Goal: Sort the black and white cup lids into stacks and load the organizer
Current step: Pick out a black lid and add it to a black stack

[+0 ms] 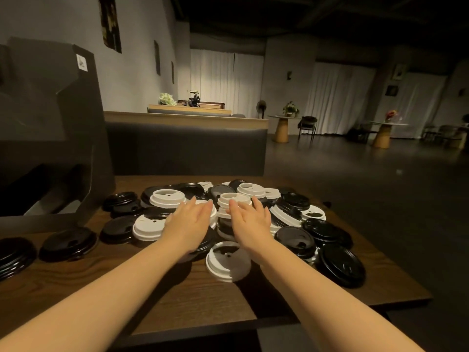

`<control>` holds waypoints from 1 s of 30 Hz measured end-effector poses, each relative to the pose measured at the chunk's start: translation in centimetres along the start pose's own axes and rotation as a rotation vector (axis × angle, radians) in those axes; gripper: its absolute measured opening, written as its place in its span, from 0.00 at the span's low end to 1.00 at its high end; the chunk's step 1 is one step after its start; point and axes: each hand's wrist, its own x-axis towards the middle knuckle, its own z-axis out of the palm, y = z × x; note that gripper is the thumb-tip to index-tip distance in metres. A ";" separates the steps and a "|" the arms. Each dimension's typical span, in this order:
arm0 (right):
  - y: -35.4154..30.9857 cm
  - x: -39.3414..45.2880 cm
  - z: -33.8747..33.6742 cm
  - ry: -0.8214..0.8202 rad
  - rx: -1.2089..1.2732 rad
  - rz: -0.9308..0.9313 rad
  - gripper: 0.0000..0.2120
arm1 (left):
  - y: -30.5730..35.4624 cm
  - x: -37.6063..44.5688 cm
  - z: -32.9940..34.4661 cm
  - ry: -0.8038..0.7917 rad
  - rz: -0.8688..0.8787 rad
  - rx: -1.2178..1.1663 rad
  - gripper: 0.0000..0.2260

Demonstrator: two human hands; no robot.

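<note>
A jumbled pile of black and white cup lids covers the middle of the wooden table [157,295]. My left hand [189,222] and my right hand [250,219] reach over the pile with fingers straight, one on each side of a small mixed stack topped by a white lid [234,199]. Neither hand grips anything. A white lid [228,261] lies nearest me between my forearms. Another white lid [167,198] sits left of my left hand. Black lids [341,265] spread to the right. The dark organizer [58,128] stands at the table's far left.
Two black lids [68,243] lie apart at the left near the organizer's base. The table's right edge [396,265] runs close to the lids. A dark bench back [185,148] stands behind the table, with open floor to the right.
</note>
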 end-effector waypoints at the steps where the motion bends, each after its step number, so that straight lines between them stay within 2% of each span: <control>1: 0.3 -0.1 -0.2 0.002 -0.006 0.004 0.29 | 0.3 0.1 0.1 0.002 0.002 0.014 0.22; 8: 1.4 -0.2 -0.8 0.007 0.001 0.018 0.30 | 2.2 -0.4 -0.1 -0.075 -0.004 0.175 0.21; 13: 1.6 -0.2 -1.2 0.019 -0.011 0.012 0.29 | 2.5 -0.5 -0.4 -0.093 0.002 0.196 0.21; 30: 6.3 -1.1 -4.4 0.114 -0.144 0.146 0.27 | 4.5 -0.1 0.9 -0.105 0.061 0.099 0.21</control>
